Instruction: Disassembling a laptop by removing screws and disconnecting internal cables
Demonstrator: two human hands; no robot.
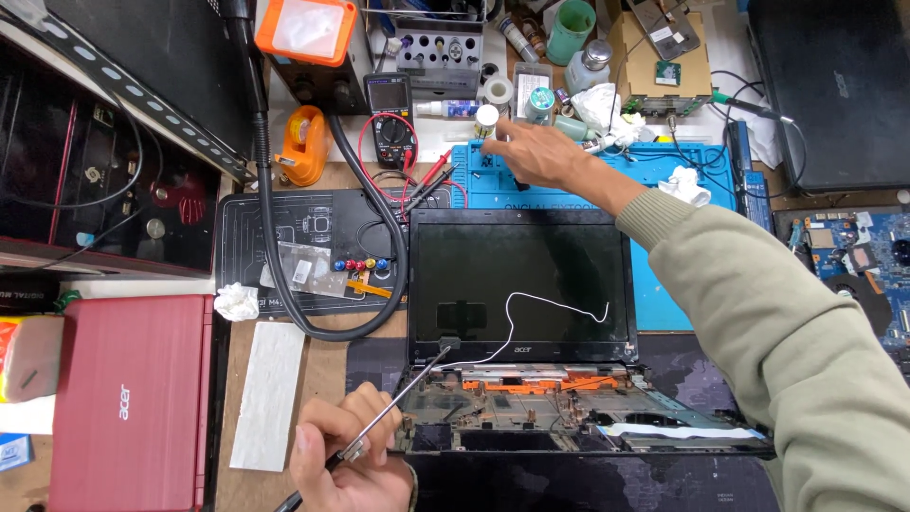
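Left hand at near edge of bench, fingers curled round screwdriver, tip poking hinge corner of stripped black laptop. Laptop sits mid-bench, lid up, screen dark, white wire draped across it, base gutted. Right hand stretched toward far edge over blue mat, fingertips on small white round thing; can't tell if pinching. Multimeter just beside. Red laptop closed at near left corner.
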